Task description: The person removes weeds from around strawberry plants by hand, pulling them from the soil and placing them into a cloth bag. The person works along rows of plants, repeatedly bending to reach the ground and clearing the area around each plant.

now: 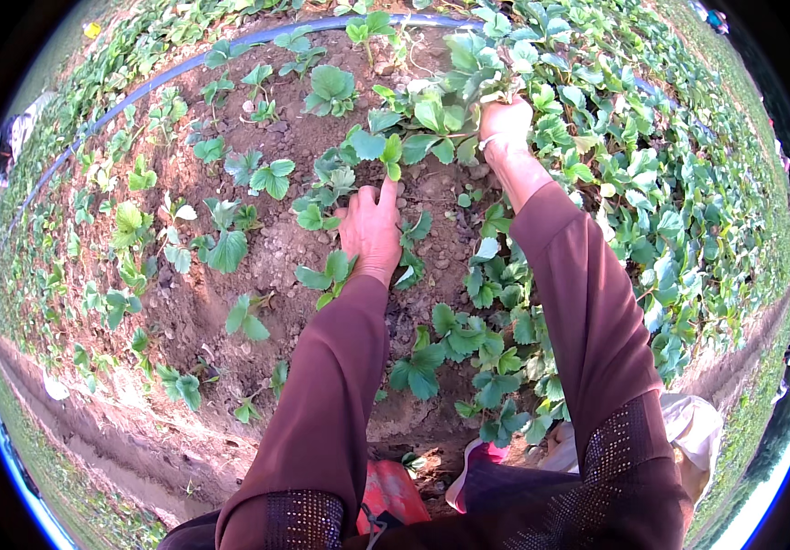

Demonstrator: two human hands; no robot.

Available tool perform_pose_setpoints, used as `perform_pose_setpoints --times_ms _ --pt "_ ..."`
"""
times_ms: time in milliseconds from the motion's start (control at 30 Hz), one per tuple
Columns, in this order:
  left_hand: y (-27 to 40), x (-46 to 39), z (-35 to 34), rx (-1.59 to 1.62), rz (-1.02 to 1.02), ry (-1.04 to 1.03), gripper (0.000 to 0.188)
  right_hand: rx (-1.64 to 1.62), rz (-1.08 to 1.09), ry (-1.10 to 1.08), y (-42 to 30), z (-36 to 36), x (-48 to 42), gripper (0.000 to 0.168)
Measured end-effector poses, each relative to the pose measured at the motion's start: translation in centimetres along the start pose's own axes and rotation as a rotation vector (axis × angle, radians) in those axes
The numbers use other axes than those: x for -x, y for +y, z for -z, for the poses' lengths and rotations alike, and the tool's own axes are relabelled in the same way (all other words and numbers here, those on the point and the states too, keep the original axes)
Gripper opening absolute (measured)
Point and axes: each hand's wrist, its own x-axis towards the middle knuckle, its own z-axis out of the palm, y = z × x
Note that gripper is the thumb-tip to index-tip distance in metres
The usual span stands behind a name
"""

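Note:
My right hand (505, 120) is closed around a bunch of leafy strawberry plants (472, 65), whose leaves fan out above and left of the fist. A thin white band circles that wrist. Lower and to the left, my left hand (371, 230) reaches down over the soil. Its index finger points up against a small bright green strawberry leaf (392, 155). The other fingers curl towards the ground beside a strawberry plant (326, 189), and their tips are hidden, so I cannot tell if they grip a stem.
Small strawberry plants (271, 179) stand spaced over brown soil (285, 254) at left. Dense strawberry foliage (642, 185) covers the right. A blue hose (181, 67) arcs across the far side. Near my feet are a red object (395, 491), a pink shoe (484, 454) and white cloth (694, 423).

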Motion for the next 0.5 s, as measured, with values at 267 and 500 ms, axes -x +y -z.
perform_pose_setpoints --times_ms 267,500 --pt "0.1 -0.1 -0.5 -0.044 0.039 -0.035 0.049 0.210 0.566 -0.891 -0.3 3.5 4.7 0.033" --pt "0.1 -0.3 -1.0 -0.124 0.040 0.009 0.042 0.895 0.841 -1.008 -0.7 -1.2 6.5 0.033"
